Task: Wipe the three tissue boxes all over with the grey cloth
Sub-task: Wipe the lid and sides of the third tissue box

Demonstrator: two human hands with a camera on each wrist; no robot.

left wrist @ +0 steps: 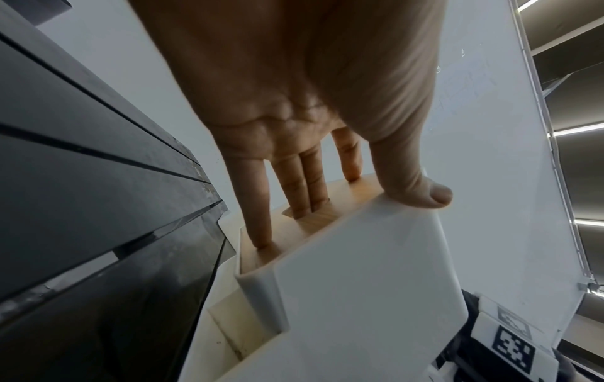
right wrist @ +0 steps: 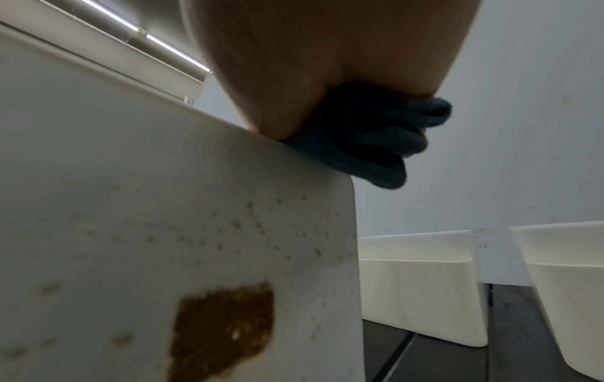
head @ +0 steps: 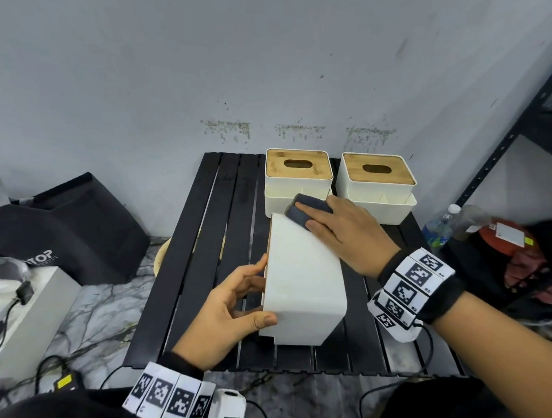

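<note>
A white tissue box (head: 304, 281) lies tipped on its side in the middle of the black slatted table (head: 206, 244), wooden lid facing left. My left hand (head: 255, 291) grips its near left corner: thumb on the white top face, fingers (left wrist: 304, 191) on the lid, two of them in the slot. My right hand (head: 323, 219) holds the folded grey cloth (head: 309, 207) down on the box's far top edge. The right wrist view shows the cloth (right wrist: 376, 139) bunched under the hand, and a brown stain (right wrist: 225, 328) on the box's right side. Two more boxes (head: 298, 179) (head: 375, 184) stand upright behind.
A black bag (head: 61, 232) and a white case (head: 27, 311) with cables sit on the floor at left. At right stands a dark metal shelf (head: 505, 152), with bottles (head: 442, 229) and clutter by its foot. The grey wall rises just behind the table.
</note>
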